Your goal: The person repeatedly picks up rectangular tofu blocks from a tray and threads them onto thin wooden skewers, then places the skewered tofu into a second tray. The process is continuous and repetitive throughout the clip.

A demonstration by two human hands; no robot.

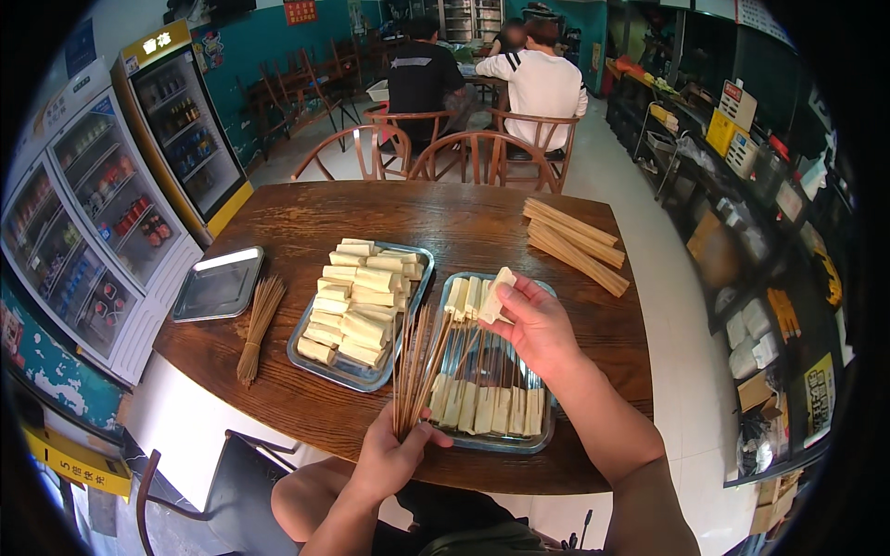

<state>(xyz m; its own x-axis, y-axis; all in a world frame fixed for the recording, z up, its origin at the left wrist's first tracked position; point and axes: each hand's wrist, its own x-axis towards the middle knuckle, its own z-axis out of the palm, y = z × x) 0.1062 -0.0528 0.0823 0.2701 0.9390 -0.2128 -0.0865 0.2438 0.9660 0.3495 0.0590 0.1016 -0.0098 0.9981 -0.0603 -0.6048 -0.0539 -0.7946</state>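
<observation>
My left hand (394, 451) is closed round a bundle of thin wooden skewers (409, 375), their upper ends fanned over the gap between two metal trays. My right hand (538, 324) pinches a pale yellow roll (498, 296), which looks like rolled tofu skin, above the far end of the right tray (501, 446). Whether a skewer enters this roll is not clear. Skewered rolls (487, 410) lie side by side along that tray's near end, with a few more at its far end. Loose rolls (362, 296) are heaped on the left tray (360, 381).
At the table's left lie a bare metal tray (218, 285) and a tied skewer bundle (255, 338). Several bundles of pale sticks (579, 246) rest at the far right. Chairs (357, 153) stand beyond the table (306, 208), where people sit. Drink fridges (102, 218) line the left, shelves the right.
</observation>
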